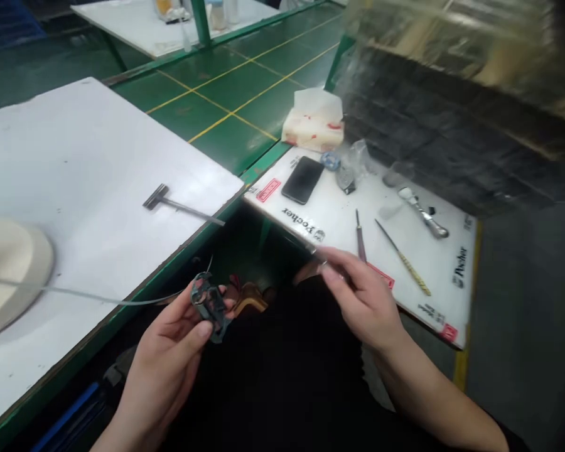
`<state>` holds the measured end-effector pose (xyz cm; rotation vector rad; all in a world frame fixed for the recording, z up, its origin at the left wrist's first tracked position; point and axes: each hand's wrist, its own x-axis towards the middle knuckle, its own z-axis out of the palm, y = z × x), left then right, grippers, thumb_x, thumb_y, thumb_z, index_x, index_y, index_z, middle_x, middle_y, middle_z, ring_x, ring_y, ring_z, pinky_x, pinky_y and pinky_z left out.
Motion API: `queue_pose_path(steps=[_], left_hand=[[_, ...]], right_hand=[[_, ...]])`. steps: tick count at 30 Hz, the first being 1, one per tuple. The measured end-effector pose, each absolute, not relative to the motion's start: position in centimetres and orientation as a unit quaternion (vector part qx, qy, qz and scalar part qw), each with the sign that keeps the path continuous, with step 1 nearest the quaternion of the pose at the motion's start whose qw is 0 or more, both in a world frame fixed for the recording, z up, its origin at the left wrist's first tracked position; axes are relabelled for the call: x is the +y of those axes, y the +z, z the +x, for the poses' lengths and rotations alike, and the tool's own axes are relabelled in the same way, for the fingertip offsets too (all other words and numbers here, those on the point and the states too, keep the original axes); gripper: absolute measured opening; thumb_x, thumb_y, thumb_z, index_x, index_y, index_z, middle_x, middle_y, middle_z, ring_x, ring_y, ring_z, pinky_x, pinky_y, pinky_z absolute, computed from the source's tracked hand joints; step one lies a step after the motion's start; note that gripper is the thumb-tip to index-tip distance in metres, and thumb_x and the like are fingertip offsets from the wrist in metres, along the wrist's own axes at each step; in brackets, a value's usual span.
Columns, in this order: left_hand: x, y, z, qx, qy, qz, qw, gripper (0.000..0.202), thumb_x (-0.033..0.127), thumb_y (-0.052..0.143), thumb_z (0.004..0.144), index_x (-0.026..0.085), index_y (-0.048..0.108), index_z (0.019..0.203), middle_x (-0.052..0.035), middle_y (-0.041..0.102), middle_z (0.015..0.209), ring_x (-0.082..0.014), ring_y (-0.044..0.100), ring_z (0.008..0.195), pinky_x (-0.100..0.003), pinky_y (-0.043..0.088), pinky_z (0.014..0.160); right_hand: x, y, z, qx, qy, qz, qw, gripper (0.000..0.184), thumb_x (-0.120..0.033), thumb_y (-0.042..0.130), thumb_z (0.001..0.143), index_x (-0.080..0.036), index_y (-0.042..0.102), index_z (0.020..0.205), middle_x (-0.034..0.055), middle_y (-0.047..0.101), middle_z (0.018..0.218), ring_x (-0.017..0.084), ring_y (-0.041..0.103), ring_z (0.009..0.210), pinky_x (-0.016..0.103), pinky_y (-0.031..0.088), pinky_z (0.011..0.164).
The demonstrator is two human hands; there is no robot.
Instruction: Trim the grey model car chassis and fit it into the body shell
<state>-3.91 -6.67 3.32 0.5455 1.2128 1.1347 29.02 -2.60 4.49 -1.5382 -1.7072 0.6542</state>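
My left hand [172, 351] is closed on a small dark grey-green openwork part [209, 307] with a hollow middle, held above my lap. A thin grey cord [108, 300] runs from the left toward this hand; whether it joins the part is hidden. My right hand [365, 295] pinches a slim metallic piece [314, 250] at the near edge of the white board [329, 207]. Blur and my fingers hide most of that piece. Close to this hand on the board lie a dark-handled slim tool [360, 235] and a thin file [402, 257] with a yellow handle.
On the board are a black phone [302, 180], a silver handled tool [424, 213] and plastic scraps. A tissue pack [313, 122] sits behind. The left white table [98, 144] holds a T-shaped metal tool [181, 206] and a cream round disc [32, 251]. Dark covered stacks stand right.
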Motion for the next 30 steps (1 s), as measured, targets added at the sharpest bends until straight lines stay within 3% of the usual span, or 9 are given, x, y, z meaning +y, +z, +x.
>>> queue_pose_path(steps=[3,8,11,13,14,16,18,22,30], left_hand=[[-5.5,2.8,-3.6,0.51,0.47,0.168,0.701,0.069,0.037,0.116,0.08,0.027,0.092,0.144,-0.0101,0.09,0.129,-0.0261,0.088,0.107,-0.039,0.081,0.095],[-4.7,2.4,-1.5,0.456,0.454,0.142,0.752,0.064,0.037,0.116,0.08,0.022,0.09,0.138,-0.0085,0.081,0.12,-0.0187,0.078,0.094,-0.03,0.074,0.076],[-4.9,2.2,-0.5,0.448,0.469,0.215,0.73,0.062,0.034,0.111,0.087,0.024,0.084,0.142,-0.0055,0.08,0.11,-0.0153,0.073,0.083,-0.026,0.065,0.068],[-5.2,2.0,-0.2,0.473,0.458,0.318,0.682,0.064,0.03,0.109,0.09,0.025,0.081,0.147,-0.0076,0.085,0.119,-0.0195,0.08,0.097,-0.029,0.069,0.083],[-5.3,2.0,-0.2,0.49,0.442,0.381,0.648,0.063,0.028,0.106,0.092,0.026,0.08,0.149,-0.0094,0.086,0.127,-0.0226,0.083,0.107,-0.034,0.071,0.094],[-5.7,1.9,-0.2,0.514,0.401,0.516,0.556,0.061,0.024,0.1,0.097,0.027,0.078,0.154,-0.0125,0.086,0.143,-0.029,0.085,0.127,-0.044,0.069,0.113],[-6.1,2.0,-0.2,0.508,0.367,0.629,0.46,0.059,0.02,0.093,0.101,0.028,0.077,0.158,-0.0132,0.086,0.149,-0.0323,0.084,0.134,-0.05,0.068,0.119],[-6.9,2.4,-0.8,0.491,0.367,0.663,0.43,0.065,0.03,0.1,0.101,0.029,0.076,0.161,-0.0135,0.088,0.147,-0.0327,0.085,0.132,-0.048,0.071,0.116],[-7.7,2.6,-2.2,0.49,0.466,0.592,0.438,0.038,0.035,0.109,0.094,0.026,0.091,0.126,-0.0112,0.091,0.119,-0.0286,0.085,0.11,-0.041,0.07,0.101]], right_hand=[[-1.6,2.7,34.4,-0.619,0.068,-0.738,0.259,0.048,-0.046,0.062,0.12,-0.025,0.083,0.158,0.0154,0.086,0.144,0.034,0.084,0.123,0.051,0.07,0.107],[-0.2,1.0,39.1,-0.592,0.033,-0.782,0.194,0.045,-0.037,0.058,0.111,-0.019,0.093,0.132,0.0235,0.083,0.137,0.046,0.076,0.13,0.07,0.059,0.123],[-0.7,1.6,37.5,-0.588,-0.003,-0.781,0.21,0.043,-0.042,0.062,0.113,-0.018,0.092,0.13,0.0277,0.08,0.145,0.056,0.066,0.146,0.085,0.047,0.129],[-1.7,2.5,34.6,-0.608,-0.001,-0.751,0.258,0.042,-0.05,0.065,0.118,-0.022,0.09,0.137,0.0241,0.078,0.153,0.05,0.068,0.149,0.075,0.054,0.129],[-2.2,3.0,32.8,-0.634,0.051,-0.705,0.314,0.036,-0.051,0.072,0.117,-0.024,0.09,0.134,0.0203,0.083,0.141,0.043,0.078,0.133,0.064,0.064,0.118],[-3.1,3.9,28.8,-0.684,0.29,-0.576,0.34,0.031,-0.05,0.077,0.117,-0.028,0.089,0.136,0.0097,0.089,0.118,0.028,0.085,0.094,0.043,0.072,0.083],[-3.5,4.3,25.4,-0.66,0.447,-0.507,0.329,0.028,-0.048,0.079,0.117,-0.027,0.089,0.132,0.0053,0.089,0.107,0.021,0.082,0.078,0.034,0.068,0.068],[-3.6,4.2,22.5,-0.665,0.422,-0.473,0.395,0.013,-0.034,0.083,0.115,-0.026,0.089,0.107,0.0043,0.088,0.101,0.021,0.084,0.088,0.032,0.069,0.079],[-3.5,4.4,23.1,-0.742,0.359,-0.335,0.457,0.013,-0.017,0.088,0.109,-0.027,0.091,0.115,0.005,0.087,0.103,0.02,0.083,0.084,0.031,0.071,0.075]])
